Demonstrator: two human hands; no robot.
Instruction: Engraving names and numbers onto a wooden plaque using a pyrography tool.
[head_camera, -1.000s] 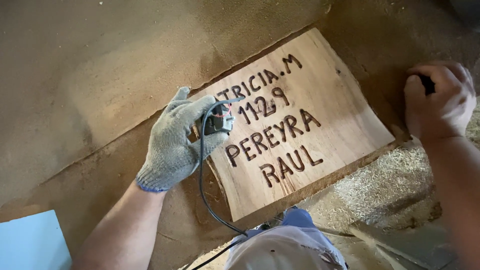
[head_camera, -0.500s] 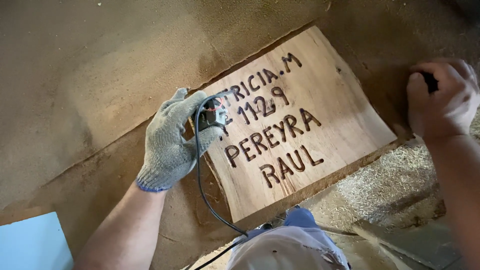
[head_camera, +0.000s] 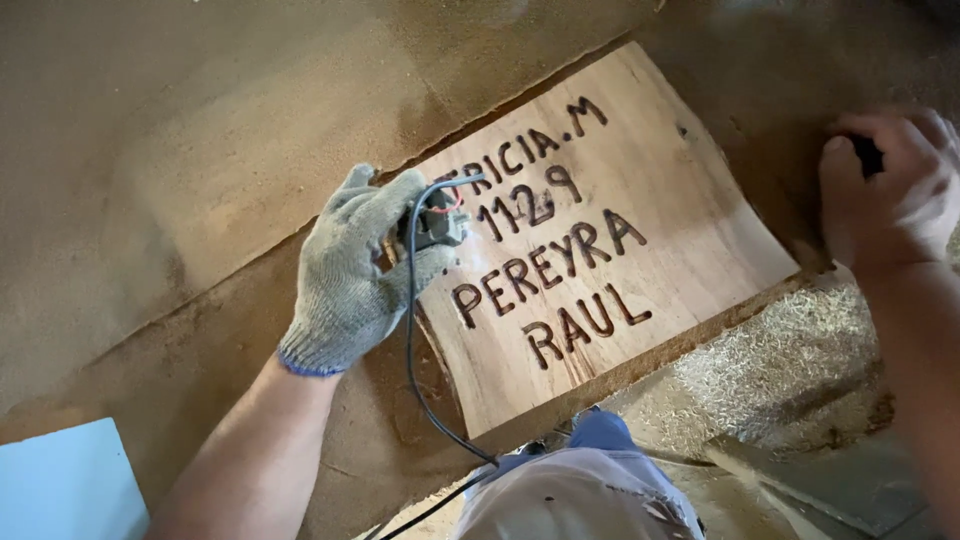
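Wooden plaque with dark burned lettering is what I'm working on, lying flat on the dusty workbench, tilted so its long axis runs from the lower-left up toward the upper-right corner of the bench.

Only the head view to go on. My left hand, in a grey knit glove, is wrapped tight around a small corded tool, and it sits right at the plaque's left end, touching or just above the first lettered rows; can't tell which. The black cord loops down off the tool toward my body at the near edge. Wrist is cocked, forearm coming in from the lower left.

My right hand is bare, out past the plaque's right end near the bench's right edge, fingers curled closed over something small and dark that I can't identify. So left is the nearer hand, with the plaque stretching away to its right. Sawdust pile sits along the near edge.
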